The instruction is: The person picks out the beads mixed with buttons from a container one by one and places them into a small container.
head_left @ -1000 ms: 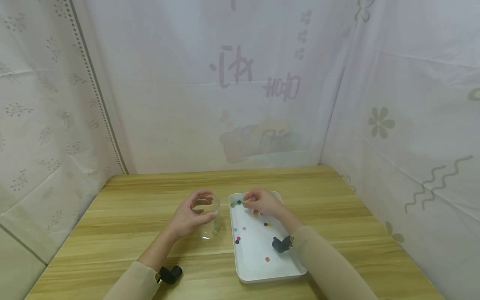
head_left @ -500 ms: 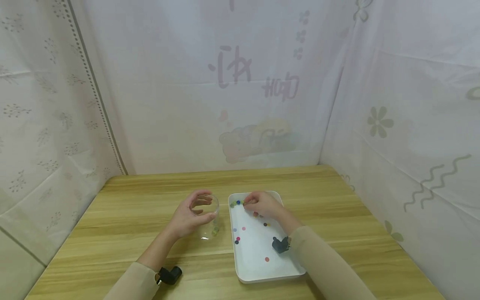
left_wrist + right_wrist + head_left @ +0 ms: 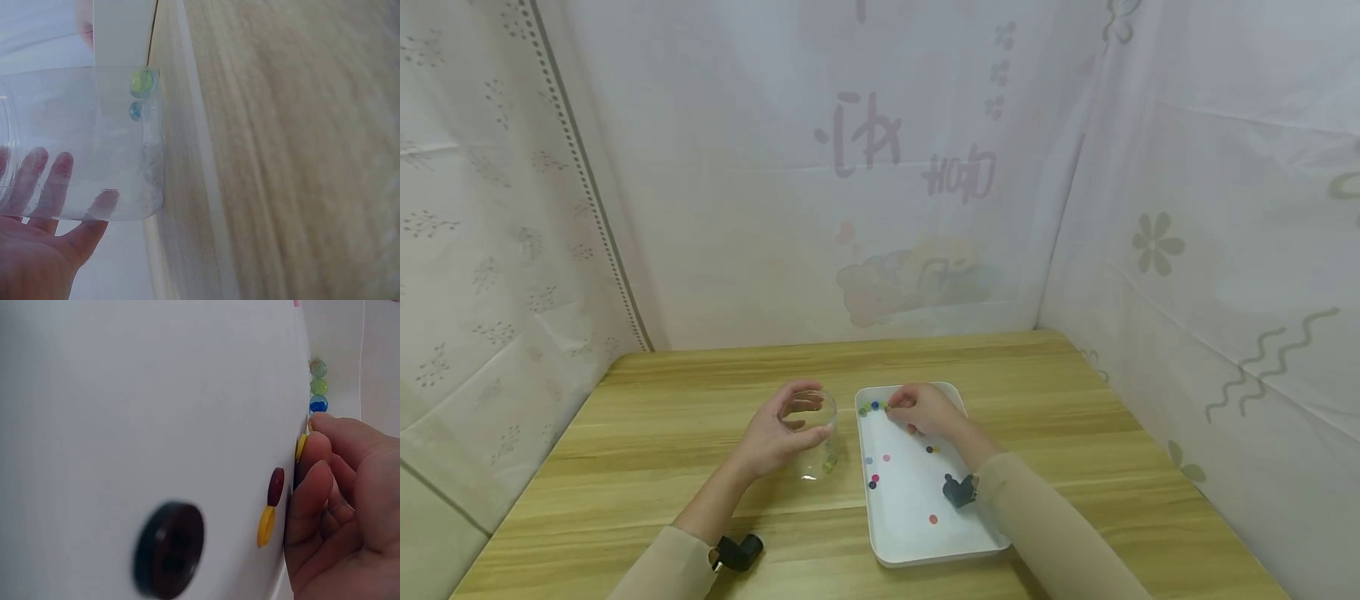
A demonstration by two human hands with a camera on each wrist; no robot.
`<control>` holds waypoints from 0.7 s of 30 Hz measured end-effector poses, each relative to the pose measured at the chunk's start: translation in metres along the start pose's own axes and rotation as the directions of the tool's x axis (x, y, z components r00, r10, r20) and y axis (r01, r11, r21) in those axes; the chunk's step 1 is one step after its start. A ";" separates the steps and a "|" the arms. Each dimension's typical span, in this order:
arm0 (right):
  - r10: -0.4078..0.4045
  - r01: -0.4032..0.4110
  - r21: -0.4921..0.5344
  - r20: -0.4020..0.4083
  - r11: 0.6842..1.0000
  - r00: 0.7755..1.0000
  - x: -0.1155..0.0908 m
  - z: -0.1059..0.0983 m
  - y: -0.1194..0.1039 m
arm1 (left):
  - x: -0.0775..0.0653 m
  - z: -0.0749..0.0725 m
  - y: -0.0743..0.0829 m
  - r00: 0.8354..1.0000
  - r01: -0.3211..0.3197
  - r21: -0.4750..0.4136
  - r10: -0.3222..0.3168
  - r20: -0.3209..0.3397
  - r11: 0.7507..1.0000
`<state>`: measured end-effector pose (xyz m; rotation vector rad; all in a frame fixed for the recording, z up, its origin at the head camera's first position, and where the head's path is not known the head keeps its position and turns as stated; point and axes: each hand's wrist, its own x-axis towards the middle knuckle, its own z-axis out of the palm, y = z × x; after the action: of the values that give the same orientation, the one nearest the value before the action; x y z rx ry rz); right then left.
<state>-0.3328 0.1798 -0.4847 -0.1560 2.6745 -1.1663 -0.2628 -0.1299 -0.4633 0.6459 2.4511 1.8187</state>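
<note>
My left hand [image 3: 786, 429] holds a clear plastic jar [image 3: 119, 144] near its mouth, thumb on one side and fingers on the other. A yellow-green marble [image 3: 142, 81] and a small blue one [image 3: 135, 111] lie at the jar's bottom. At the far end of the white tray [image 3: 910, 537], my right hand [image 3: 925, 410] has thumb and fingertips close together on a small yellowish marble [image 3: 311, 425], mostly hidden by the fingers. Beside it a row of marbles, one of them blue [image 3: 319, 404], runs along the far wall.
Loose buttons are spread over the tray floor: an orange one [image 3: 933, 519], a magenta one [image 3: 876, 478], a pink one [image 3: 887, 457] and several dark and yellow ones. The tray stands on a wooden table [image 3: 805, 542], with printed curtains [image 3: 760, 233] around it.
</note>
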 end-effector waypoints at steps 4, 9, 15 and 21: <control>-0.009 0.009 -0.014 -0.002 1.000 1.000 0.000 0.000 0.000 | 0.000 0.000 -0.001 1.000 0.002 0.004 -0.002 -0.004 1.000; -0.009 0.009 -0.013 0.003 1.000 1.000 -0.001 0.000 0.000 | 0.000 -0.001 -0.001 1.000 0.004 0.009 -0.003 -0.006 1.000; -0.013 0.013 -0.013 -0.004 1.000 1.000 0.000 0.000 0.000 | 0.000 -0.001 0.001 1.000 0.007 -0.009 -0.007 -0.005 1.000; -0.014 0.014 -0.013 -0.003 1.000 1.000 0.000 0.000 0.000 | 0.000 -0.001 0.001 1.000 0.009 -0.005 -0.009 -0.005 1.000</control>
<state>-0.3331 0.1797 -0.4844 -0.1754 2.6885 -1.1545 -0.2625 -0.1308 -0.4616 0.6293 2.4483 1.8245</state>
